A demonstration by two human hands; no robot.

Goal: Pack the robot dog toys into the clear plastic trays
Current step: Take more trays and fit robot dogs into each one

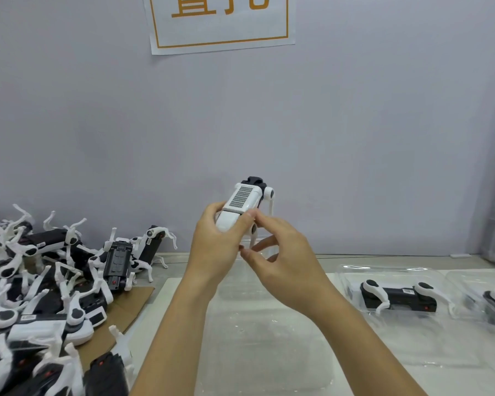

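- An empty clear tray (265,347) lies nearest on the worktop (166,315), directly below the hands and waiting for its toy.
- To the left, a big heap of unpacked toys (40,295) shows that most of the work is left.
- To the right, a filled tray (395,292) already holds one dog; a second tray (486,298) at the edge seems filled too.
- Above the empty tray, the left hand (215,252) has a clenched grip on the robot dog (242,205), while the right hand (280,261) pinches at its leg, probably folding it to fit.

Toy pile (40,287) left; packed tray (397,292) right.
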